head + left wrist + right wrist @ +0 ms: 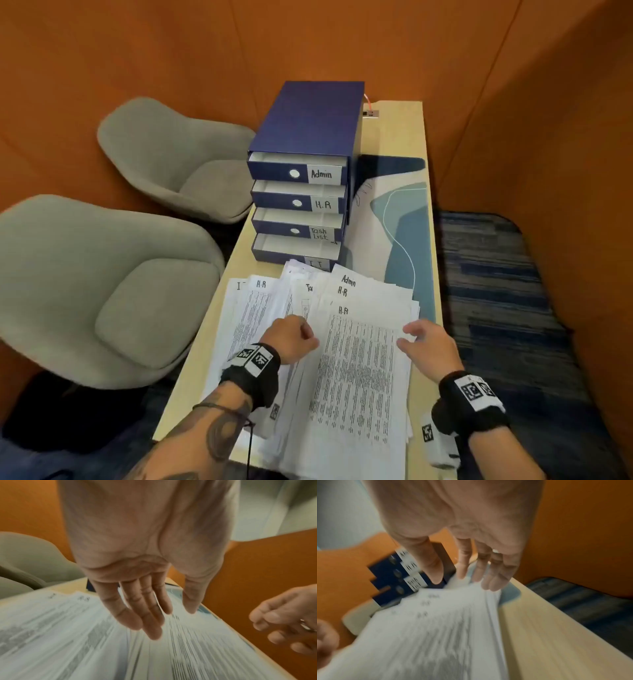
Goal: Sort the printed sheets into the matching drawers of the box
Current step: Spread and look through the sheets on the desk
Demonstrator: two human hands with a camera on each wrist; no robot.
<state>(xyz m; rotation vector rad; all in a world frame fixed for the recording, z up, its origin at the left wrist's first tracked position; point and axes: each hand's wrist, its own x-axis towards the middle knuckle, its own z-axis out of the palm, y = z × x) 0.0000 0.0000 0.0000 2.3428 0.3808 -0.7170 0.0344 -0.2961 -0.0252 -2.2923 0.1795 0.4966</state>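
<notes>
A dark blue drawer box point(308, 120) stands at the table's far end, its drawers pulled out in steps and labelled Admin point(294, 173), H.R point(298, 202), Task List point(296, 230) and I.T point(291, 251). In front of it lies a fanned pile of printed sheets point(260, 308) with handwritten headings; the top sheet point(359, 377) reads H.R. My left hand point(306, 330) hovers over the pile's middle, fingers relaxed and holding nothing point(171, 622). My right hand point(407, 337) is at the top sheet's right edge, fingers spread, fingertips point(477, 577) by the paper edge.
Two grey padded chairs point(171, 154) point(102, 291) stand left of the narrow wooden table point(400, 137). A desk mat with blue shapes point(404, 222) lies right of the box. Orange walls enclose the nook; patterned blue carpet point(496, 291) is on the right.
</notes>
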